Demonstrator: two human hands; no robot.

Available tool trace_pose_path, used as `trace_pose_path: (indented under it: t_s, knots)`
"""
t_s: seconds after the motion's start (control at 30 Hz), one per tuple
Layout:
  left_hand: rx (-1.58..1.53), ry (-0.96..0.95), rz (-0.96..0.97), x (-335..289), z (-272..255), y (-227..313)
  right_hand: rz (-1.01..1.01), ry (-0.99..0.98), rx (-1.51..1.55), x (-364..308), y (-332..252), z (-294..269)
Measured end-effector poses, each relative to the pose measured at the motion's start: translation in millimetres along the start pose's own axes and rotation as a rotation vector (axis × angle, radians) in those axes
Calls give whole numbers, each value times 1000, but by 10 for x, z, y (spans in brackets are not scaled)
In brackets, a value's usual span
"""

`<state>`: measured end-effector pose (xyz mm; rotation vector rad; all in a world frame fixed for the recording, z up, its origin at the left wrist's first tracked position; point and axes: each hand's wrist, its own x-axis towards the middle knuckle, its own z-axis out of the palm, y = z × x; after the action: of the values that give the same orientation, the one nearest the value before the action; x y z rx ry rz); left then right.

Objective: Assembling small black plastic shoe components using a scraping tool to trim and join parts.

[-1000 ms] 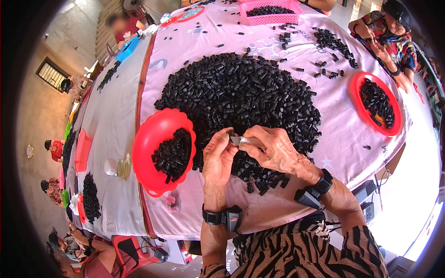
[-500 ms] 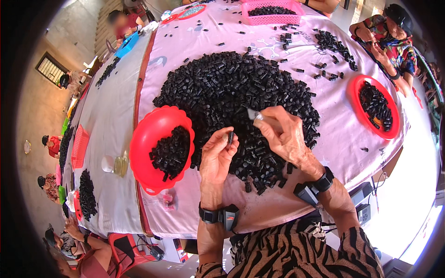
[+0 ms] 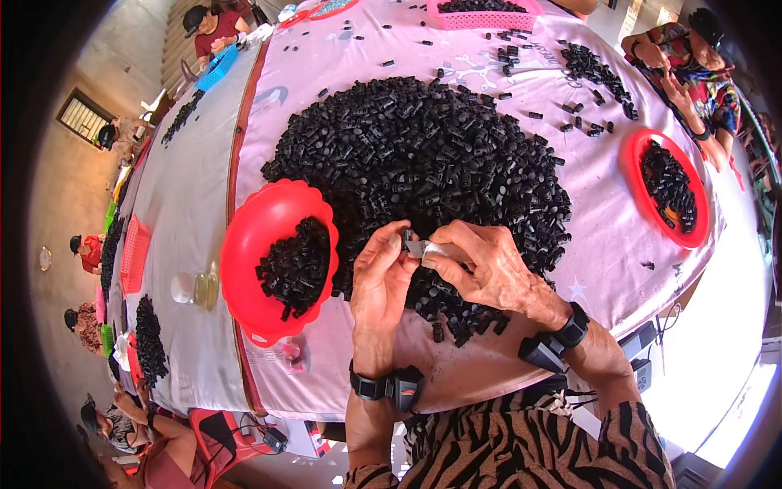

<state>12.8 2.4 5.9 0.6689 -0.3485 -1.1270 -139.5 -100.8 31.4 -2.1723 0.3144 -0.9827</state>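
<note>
My left hand pinches a small black cylindrical plastic part between thumb and fingertips. In my right hand is a small flat metal blade, its far end hidden by the fingers. The blade's tip lies against or just beside the black part; I cannot tell whether it cuts in. Both hands are above the near side of a big heap of similar black parts. To the left of my left hand is a red scalloped bowl with more black parts in it.
A red oval tray of black parts sits on the right, near a co-worker. Scattered parts and a pink basket are at the far side. Left stand a jar of yellowish liquid and a red basket.
My right hand has moved left and slightly down, bringing the blade to the black part. My left hand stays nearly in place, still pinching the part.
</note>
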Motion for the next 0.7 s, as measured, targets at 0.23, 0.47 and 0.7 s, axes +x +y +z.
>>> trace_pose_path:
  t_s: [0.23, 0.47, 0.7]
  knots:
    - [-7, 31, -11, -9, 21, -14, 9, -13, -17, -12, 12, -8]
    - [-13, 10, -9, -5, -57, -13, -14, 12, -45, -9, 5, 18]
    - [44, 56, 28, -16, 28, -3, 144, 291, -13, 59, 27, -171]
